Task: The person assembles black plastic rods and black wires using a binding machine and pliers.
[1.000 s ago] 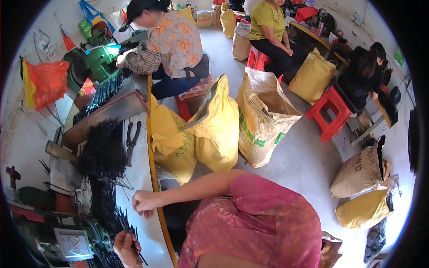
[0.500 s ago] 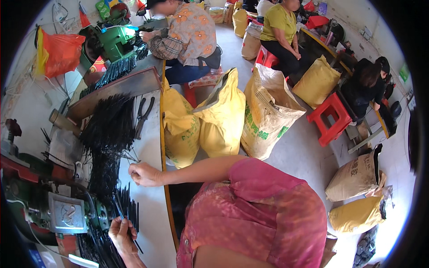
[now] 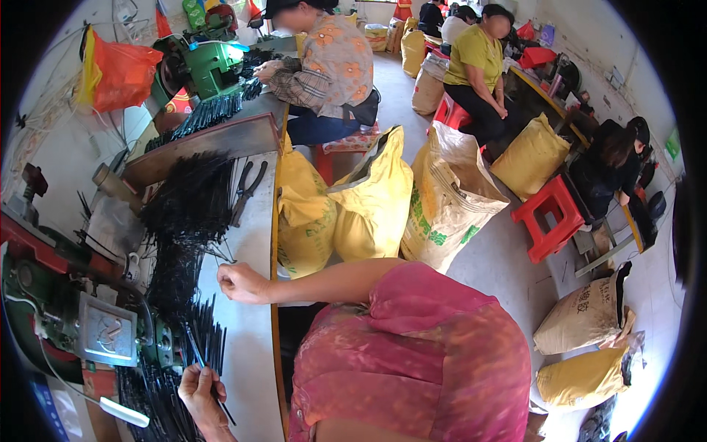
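Note:
My left hand (image 3: 202, 393) is closed on a thin dark rod (image 3: 194, 345), which slants past the fingers on both sides. It is beside the green machine (image 3: 107, 331), near the bench's lower end. Further up the bench edge, my right hand (image 3: 244, 283) is closed with its fingertips pressed together; I cannot make out what is in them. Just beyond it lies a large heap of thin black rods (image 3: 188, 195), with some light ends sticking out toward that hand. More dark rods (image 3: 151, 401) lie under the machine and next to my left hand.
Dark-handled pliers (image 3: 249, 193) lie beside the heap, below a raised board (image 3: 206, 151). Open yellow sacks (image 3: 375, 202) and a whitish sack (image 3: 449, 199) stand along the bench. A person in a floral top (image 3: 335, 66) works at another green machine (image 3: 217, 70). Red stools (image 3: 549, 206) stand farther right.
The whole view has shifted slightly. My right hand's fingers have turned a little, staying near the rod ends. My left hand keeps hold of the rod in nearly the same place.

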{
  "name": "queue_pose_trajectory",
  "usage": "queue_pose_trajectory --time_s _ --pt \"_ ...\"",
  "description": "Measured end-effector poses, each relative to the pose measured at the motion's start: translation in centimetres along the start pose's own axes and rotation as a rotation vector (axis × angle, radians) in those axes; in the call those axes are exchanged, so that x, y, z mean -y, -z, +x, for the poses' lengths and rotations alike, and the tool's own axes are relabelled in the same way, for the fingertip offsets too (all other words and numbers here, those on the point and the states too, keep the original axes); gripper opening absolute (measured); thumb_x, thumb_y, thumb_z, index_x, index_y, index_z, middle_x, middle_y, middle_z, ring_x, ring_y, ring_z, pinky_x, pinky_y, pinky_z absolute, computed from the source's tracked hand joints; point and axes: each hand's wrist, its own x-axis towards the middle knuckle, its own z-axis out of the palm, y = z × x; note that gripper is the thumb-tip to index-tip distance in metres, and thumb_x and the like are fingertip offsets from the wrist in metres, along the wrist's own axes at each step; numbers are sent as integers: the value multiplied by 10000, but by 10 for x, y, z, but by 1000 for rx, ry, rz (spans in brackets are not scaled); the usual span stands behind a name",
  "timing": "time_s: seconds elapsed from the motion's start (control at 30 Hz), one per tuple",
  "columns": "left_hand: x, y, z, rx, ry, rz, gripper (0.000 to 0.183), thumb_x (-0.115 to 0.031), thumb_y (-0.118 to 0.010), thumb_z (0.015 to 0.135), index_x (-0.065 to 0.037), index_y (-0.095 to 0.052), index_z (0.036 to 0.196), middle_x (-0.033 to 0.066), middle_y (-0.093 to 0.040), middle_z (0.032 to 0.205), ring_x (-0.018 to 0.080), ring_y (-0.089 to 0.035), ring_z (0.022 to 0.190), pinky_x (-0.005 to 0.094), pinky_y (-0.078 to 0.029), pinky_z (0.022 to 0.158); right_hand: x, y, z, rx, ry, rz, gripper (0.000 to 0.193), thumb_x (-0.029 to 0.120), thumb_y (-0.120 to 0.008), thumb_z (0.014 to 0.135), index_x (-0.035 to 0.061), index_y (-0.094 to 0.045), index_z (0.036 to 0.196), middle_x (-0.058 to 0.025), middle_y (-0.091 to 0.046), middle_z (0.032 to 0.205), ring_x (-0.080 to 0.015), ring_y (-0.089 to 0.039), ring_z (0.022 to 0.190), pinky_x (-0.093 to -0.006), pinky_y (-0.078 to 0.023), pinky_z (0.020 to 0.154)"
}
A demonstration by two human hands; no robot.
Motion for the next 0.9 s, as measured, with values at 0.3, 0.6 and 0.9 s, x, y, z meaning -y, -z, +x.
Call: queue_pose_trajectory --time_s 0.3,0.6,0.9 --pt "3 -15 3 -1 -47 46 36 -50 -509 773 -38 -475 771 29 -474 527 82 -395 335 179 -254 280 -11 -10 1 -45 -6 -72 33 -9 -496 690 -7 -466 703 -169 -532 589 -279 -536 514 -336 -411 482" --pt "-1 -35 32 30 -2 55 60 -37 -512 749 -13 -466 780 59 -490 567 103 -416 353 185 -271 279 -3 -1 -8 39 -45 38 54 -3 -481 688 22 -454 728 -136 -518 565 -287 -538 530 -348 -406 482" --pt "1 -35 64 24 101 62 43 -45 -507 756 -24 -469 759 48 -486 572 87 -407 361 172 -269 287 -1 5 14 379 -103 427 151 96 -538 694 -11 -515 798 -95 -533 589 -171 -533 509 -271 -409 461"
